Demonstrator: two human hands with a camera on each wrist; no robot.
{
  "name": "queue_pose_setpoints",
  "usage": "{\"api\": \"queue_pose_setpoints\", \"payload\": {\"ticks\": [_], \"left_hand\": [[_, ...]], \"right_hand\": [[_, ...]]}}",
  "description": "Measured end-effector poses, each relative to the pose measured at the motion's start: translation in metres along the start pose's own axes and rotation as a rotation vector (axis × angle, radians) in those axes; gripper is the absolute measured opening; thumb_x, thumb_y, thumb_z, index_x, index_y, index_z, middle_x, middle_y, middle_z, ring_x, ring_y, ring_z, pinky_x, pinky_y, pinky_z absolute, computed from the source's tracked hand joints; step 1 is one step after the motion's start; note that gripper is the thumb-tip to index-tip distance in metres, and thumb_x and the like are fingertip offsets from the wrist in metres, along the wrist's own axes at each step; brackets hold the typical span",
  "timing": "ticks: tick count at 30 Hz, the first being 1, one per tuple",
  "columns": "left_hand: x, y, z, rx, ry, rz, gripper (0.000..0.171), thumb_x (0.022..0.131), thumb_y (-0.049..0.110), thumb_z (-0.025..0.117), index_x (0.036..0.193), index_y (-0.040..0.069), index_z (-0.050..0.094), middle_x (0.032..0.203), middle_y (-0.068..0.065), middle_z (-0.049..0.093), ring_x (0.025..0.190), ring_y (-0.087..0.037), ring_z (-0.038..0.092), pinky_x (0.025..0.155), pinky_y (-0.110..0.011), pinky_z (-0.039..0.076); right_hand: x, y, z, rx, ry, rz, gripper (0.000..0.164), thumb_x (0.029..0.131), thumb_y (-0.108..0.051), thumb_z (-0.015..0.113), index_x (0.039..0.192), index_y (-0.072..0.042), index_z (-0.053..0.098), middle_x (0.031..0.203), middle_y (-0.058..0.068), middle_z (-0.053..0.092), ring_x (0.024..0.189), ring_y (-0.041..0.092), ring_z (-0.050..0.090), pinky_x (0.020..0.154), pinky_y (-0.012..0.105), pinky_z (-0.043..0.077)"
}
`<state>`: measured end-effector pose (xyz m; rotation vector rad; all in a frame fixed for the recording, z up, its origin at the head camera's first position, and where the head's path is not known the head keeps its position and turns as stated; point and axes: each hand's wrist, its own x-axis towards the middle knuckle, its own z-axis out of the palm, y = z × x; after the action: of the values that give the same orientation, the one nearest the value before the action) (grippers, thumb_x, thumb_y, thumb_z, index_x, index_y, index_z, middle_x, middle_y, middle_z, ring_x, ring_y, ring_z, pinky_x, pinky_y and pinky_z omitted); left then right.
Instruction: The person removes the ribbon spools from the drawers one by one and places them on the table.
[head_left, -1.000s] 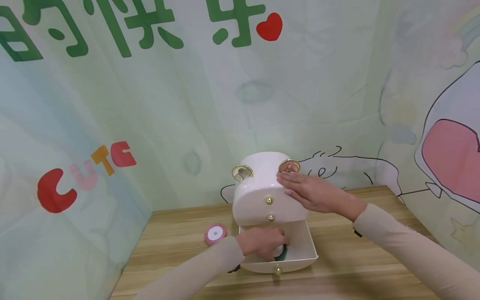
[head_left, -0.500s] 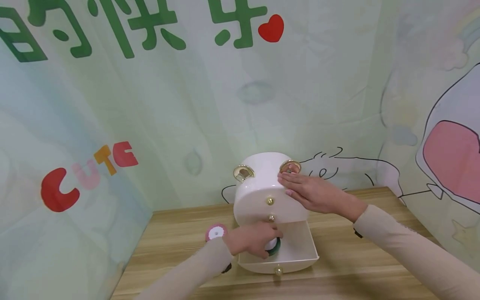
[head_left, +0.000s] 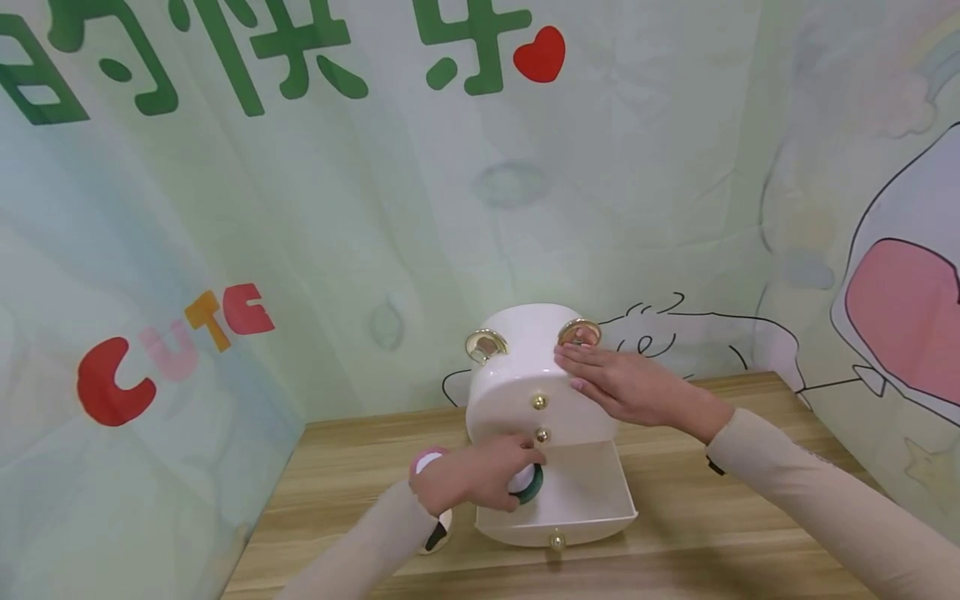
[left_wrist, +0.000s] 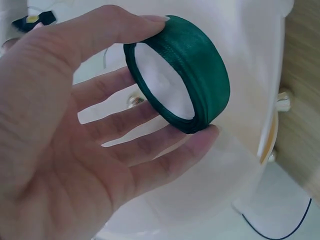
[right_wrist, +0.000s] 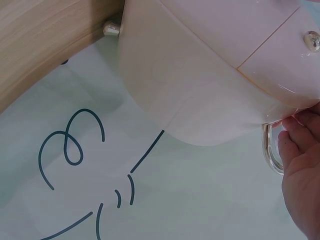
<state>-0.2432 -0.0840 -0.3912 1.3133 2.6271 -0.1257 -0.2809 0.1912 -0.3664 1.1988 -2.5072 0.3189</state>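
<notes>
A small white cabinet (head_left: 517,350) with gold ear-like rings stands on the table, its bottom drawer (head_left: 592,479) pulled out. My left hand (head_left: 480,475) pinches a roll of green ribbon (left_wrist: 202,65) between thumb and fingers, over the left part of that drawer in the head view. The ribbon's white core shows in the left wrist view. With straight fingers, my right hand (head_left: 630,387) rests on the cabinet's upper right side, beside the right gold ring (head_left: 579,332). The right wrist view shows these fingers against the cabinet near that ring.
A pink ribbon roll (head_left: 422,457) lies left of the cabinet, partly hidden by my left hand. Nearer, a round pale item (head_left: 446,522) shows from under my left sleeve. A printed cloth (head_left: 375,250) hangs behind the wooden table (head_left: 352,450).
My left hand has moved left and lifted the green ribbon roll from the drawer's middle toward its left side. My right hand has stayed on the cabinet.
</notes>
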Motion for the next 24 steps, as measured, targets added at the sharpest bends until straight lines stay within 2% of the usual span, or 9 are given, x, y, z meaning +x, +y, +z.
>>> {"api": "queue_pose_setpoints", "payload": {"ticks": [6,9,13,19,24], "left_hand": [[-0.021,-0.007,-0.007,-0.098,0.067,-0.001,0.054,0.081,0.015,0.085,0.132,0.010,0.067,0.117,-0.003,0.061,0.100,-0.011,0.056,0.091,-0.024,0.052],[-0.030,-0.012,-0.006,-0.128,0.075,-0.030,0.056,0.082,0.016,0.084,0.135,0.009,0.066,0.121,-0.003,0.062,0.104,-0.011,0.057,0.094,-0.025,0.053],[-0.043,-0.019,-0.005,-0.191,0.102,-0.064,0.057,0.084,0.015,0.083,0.136,0.004,0.062,0.130,-0.007,0.062,0.112,-0.018,0.060,0.100,-0.033,0.055],[-0.067,-0.035,-0.003,-0.287,0.161,-0.100,0.054,0.084,0.011,0.081,0.133,0.003,0.059,0.129,-0.008,0.061,0.113,-0.021,0.061,0.098,-0.038,0.056],[-0.082,-0.049,0.006,-0.292,0.214,-0.095,0.052,0.082,0.009,0.081,0.130,0.005,0.062,0.128,-0.007,0.065,0.112,-0.021,0.062,0.097,-0.039,0.056]], "right_hand": [[0.002,-0.001,-0.001,0.001,-0.002,0.000,0.048,0.109,-0.025,0.053,0.153,-0.006,0.052,0.160,0.011,0.051,0.147,0.032,0.053,0.113,0.052,0.050],[0.002,-0.002,-0.001,0.005,-0.014,0.009,0.048,0.110,-0.026,0.053,0.154,-0.006,0.052,0.161,0.011,0.051,0.148,0.032,0.052,0.115,0.052,0.049],[0.001,-0.004,-0.001,0.005,-0.025,0.024,0.049,0.110,-0.027,0.052,0.154,-0.006,0.051,0.161,0.011,0.050,0.149,0.032,0.051,0.116,0.052,0.047],[0.001,-0.005,-0.001,-0.002,-0.022,0.027,0.048,0.110,-0.027,0.052,0.154,-0.006,0.052,0.161,0.012,0.051,0.149,0.033,0.051,0.117,0.052,0.046],[0.002,-0.006,-0.002,-0.004,-0.018,0.019,0.048,0.110,-0.026,0.051,0.153,-0.004,0.052,0.160,0.013,0.051,0.148,0.033,0.051,0.117,0.052,0.046]]}}
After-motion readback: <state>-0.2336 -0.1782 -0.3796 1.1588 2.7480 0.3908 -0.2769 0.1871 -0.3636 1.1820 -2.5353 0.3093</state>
